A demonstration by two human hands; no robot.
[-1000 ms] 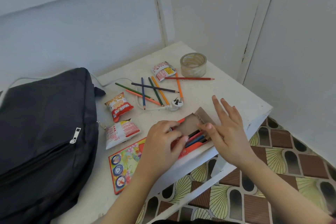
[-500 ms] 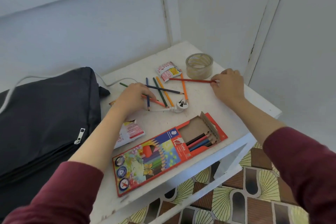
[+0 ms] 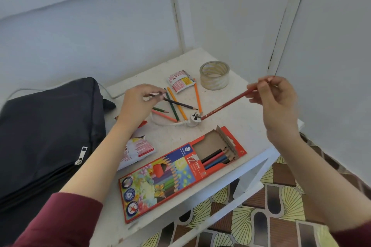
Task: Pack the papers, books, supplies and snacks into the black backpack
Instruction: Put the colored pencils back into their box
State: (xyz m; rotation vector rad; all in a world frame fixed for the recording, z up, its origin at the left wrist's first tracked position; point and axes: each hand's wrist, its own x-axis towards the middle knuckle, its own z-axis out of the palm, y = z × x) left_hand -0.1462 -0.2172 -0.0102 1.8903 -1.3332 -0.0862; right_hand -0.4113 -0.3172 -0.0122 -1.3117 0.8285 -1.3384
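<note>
My right hand (image 3: 274,96) pinches a red pencil (image 3: 227,104) and holds it lifted above the white table (image 3: 241,118), tip pointing down-left. My left hand (image 3: 138,102) pinches the end of a dark pencil (image 3: 180,104) among several loose coloured pencils (image 3: 176,106). An open red pencil box (image 3: 180,170) lies at the table's front edge with a few pencils inside. The black backpack (image 3: 46,138) lies zipped at the left. Snack packets sit by my left forearm (image 3: 138,150) and near the back (image 3: 180,80).
A roll of clear tape (image 3: 214,75) stands at the back right of the table. A white plug (image 3: 193,120) with its cable lies among the pencils. White walls enclose the table behind and to the right; patterned floor tiles (image 3: 271,206) show below.
My right hand has lifted the red pencil off the table and drawn it toward me. My left hand has moved right and taken the dark pencil's end. Earlier, both hands left the pencil box.
</note>
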